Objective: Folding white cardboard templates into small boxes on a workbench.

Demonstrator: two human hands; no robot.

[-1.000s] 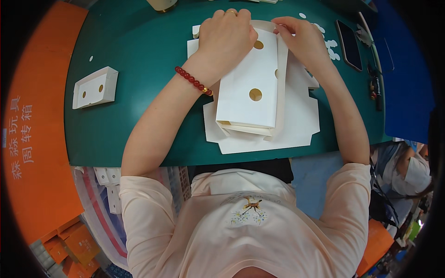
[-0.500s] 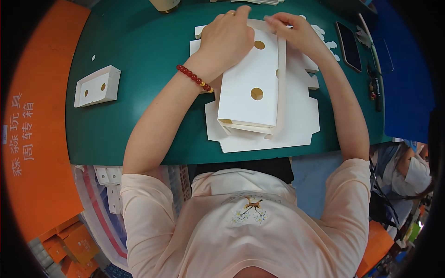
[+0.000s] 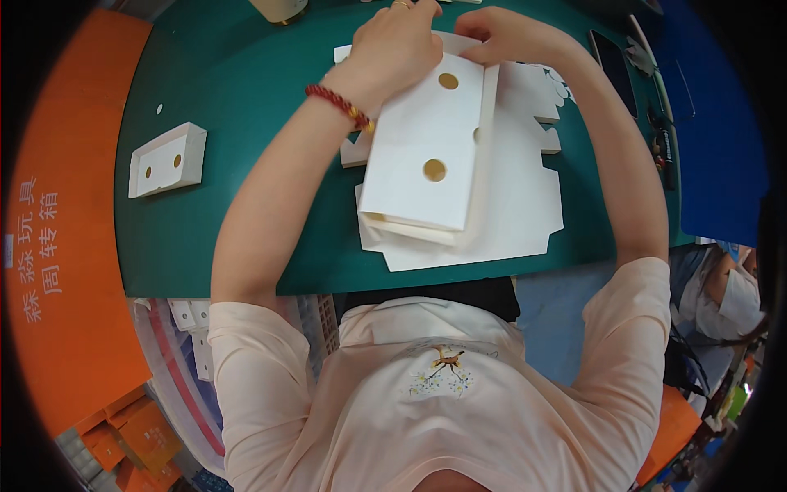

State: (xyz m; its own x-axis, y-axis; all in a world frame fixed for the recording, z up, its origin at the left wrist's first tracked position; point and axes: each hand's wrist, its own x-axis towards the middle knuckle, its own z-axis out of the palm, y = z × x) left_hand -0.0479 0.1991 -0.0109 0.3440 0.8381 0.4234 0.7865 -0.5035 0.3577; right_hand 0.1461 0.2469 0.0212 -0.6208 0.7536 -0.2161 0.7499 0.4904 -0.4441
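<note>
Clearly the folding of a white cardboard box blank (image 3: 426, 148) is under way: it lies on the green tabletop (image 3: 246, 90), atop a stack of flat white blanks (image 3: 508, 221), its upper panel bearing two round holes. The left hand (image 3: 398, 45) presses flat on the far end of that panel, fingers curled over the edge, a red bead bracelet (image 3: 338, 105) at the wrist. The right hand (image 3: 512, 33) pinches the far corner flap. Judging by this, the far-end flap is being tucked; that calls for steady downward pressure while the flap slides in. A finished white tray (image 3: 168, 160) sits well apart at left.
</note>
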